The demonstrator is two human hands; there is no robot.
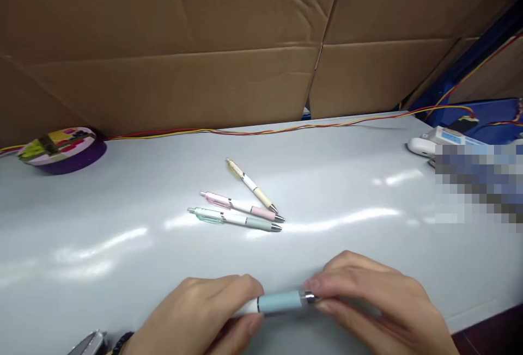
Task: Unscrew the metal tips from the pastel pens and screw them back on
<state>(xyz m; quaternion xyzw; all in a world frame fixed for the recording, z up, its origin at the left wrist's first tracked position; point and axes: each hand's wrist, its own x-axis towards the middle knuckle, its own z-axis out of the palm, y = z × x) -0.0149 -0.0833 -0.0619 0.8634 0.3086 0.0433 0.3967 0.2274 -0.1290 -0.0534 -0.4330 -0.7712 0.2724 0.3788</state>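
Note:
Close to the table's front edge, a pen (pixel 280 302) with a light blue grip and white barrel lies level between both hands. My left hand (pixel 204 311) is closed around the white barrel and hides the pen's rear part. On the right, the thumb and fingertips of my right hand (pixel 373 300) pinch the silver tip. Farther back on the table lie three more pens: a green one (pixel 235 219), a pink one (pixel 241 206) just behind it, and a yellow one (pixel 252 186) set at a slant, its tip near the pink pen's tip.
A purple round box (pixel 73 161) with a patterned lid stands at the far left. Red and yellow wires (pixel 245 132) run along the back, before a cardboard wall (pixel 163 88). A white device (pixel 423 146) lies at the right beside a blurred patch. A metallic object (pixel 90 342) shows at bottom left.

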